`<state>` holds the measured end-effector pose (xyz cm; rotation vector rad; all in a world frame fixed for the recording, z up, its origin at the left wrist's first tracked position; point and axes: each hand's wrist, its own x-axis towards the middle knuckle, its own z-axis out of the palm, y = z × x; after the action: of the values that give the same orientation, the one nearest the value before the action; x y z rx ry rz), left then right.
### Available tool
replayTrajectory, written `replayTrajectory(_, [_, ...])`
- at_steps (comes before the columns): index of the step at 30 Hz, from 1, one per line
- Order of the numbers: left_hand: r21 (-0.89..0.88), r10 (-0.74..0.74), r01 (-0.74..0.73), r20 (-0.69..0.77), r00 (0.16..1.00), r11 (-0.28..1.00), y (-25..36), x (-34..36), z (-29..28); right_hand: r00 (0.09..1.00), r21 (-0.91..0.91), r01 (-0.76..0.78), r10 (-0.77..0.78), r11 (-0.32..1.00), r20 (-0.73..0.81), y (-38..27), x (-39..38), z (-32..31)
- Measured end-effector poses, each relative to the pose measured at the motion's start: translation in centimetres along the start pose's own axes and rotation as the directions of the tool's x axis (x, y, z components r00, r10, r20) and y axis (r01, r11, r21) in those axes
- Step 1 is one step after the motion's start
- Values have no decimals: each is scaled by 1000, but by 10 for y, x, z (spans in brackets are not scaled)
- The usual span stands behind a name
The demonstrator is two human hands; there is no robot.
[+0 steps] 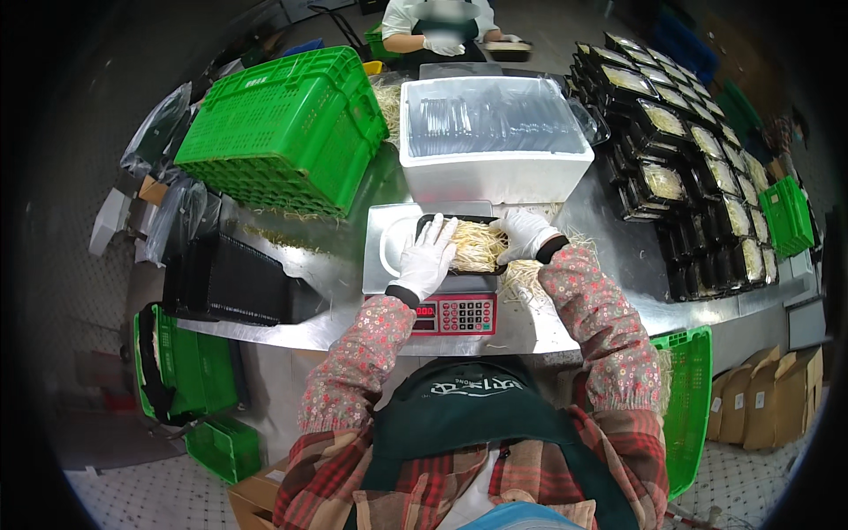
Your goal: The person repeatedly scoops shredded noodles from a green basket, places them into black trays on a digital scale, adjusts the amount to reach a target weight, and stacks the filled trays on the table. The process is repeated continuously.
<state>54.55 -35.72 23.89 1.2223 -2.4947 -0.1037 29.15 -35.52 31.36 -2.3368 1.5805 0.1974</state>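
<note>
Steel table (609, 256) fills my view, and I take the scale (446, 300) at its near edge as my landmark. On the scale's pan sits a black tray (459, 221) heaped with pale sprouts (481, 246). My left hand (426, 258), white-gloved, lies flat on the pile's left side, fingers spread and pressing down, clamped on nothing. My right hand (528, 234) cups the right end of the pile, fingers curled together against the sprouts; whether it pinches any, I cannot tell.

Behind the scale stands a white foam box (495, 172) of clear lids. Left of the scale, a green crate (283, 128) lies tipped over, with stacked empty black trays (230, 283) below it. Right of the scale, filled trays (698, 168) are piled in rows. Beyond the box, another person's gloved hand (442, 44) works.

Risk, as I judge it: loose strands already lie just right of the scale, so a hard press could spill more over the rim. Hands leaning on the pile would also falsify the weight.
</note>
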Motion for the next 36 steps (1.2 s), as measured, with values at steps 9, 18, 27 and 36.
replayTrajectory(9, [86,-232,226,73,970,970,20,-5,-2,968,90,38,-14,995,-251,5,-2,0])
replayTrajectory(18, [-365,-209,155,-113,971,918,-4,-15,-25,962,506,2,136,863,-235,71,-84,-28])
replayTrajectory(27, [-427,-464,342,-223,857,837,-118,-47,-88,981,329,-104,152,939,-123,115,-86,79])
replayTrajectory(36, [-56,103,-101,34,994,993,24,4,-1,970,110,138,-112,984,-216,25,11,26])
